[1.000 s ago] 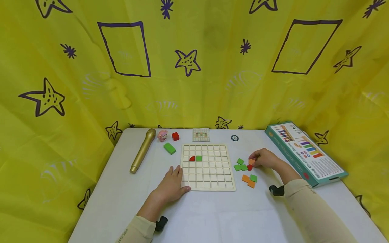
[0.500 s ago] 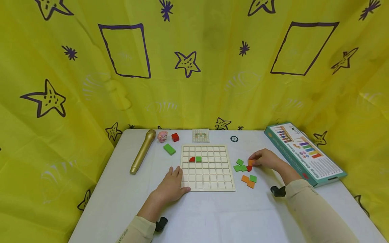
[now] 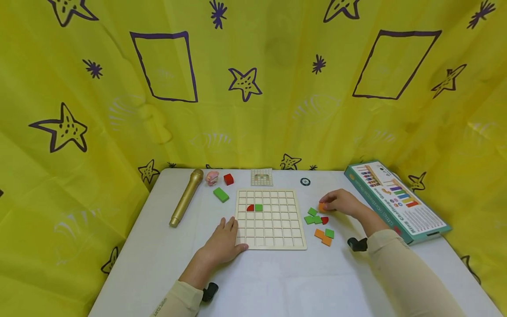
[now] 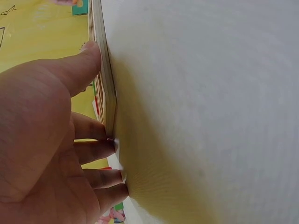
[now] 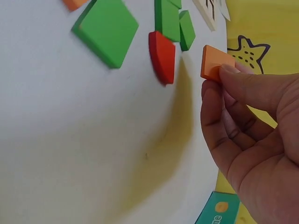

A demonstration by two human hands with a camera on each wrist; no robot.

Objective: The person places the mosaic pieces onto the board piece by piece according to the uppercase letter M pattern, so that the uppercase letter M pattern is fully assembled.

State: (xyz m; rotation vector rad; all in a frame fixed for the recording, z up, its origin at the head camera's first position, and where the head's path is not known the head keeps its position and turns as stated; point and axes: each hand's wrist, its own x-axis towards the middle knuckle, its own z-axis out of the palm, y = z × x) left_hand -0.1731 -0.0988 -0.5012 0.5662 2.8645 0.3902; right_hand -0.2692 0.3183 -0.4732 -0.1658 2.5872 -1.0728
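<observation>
Head view: tile lifted at centre right

Right hand (image 3: 341, 203) pinches an orange tile (image 5: 216, 64) just above loose tiles (image 3: 318, 219) right of centre. Left hand (image 3: 223, 240), fingers flat and relaxed, presses the board's (image 3: 271, 218) lower-left edge.

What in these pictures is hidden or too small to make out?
- Small card behind the grid board: head view, pattern too small.
- Box: print too small to read.
- Orange tile: right hand's fingertips cover part of it.
- Left wrist view: left hand hides the board's face.
</observation>
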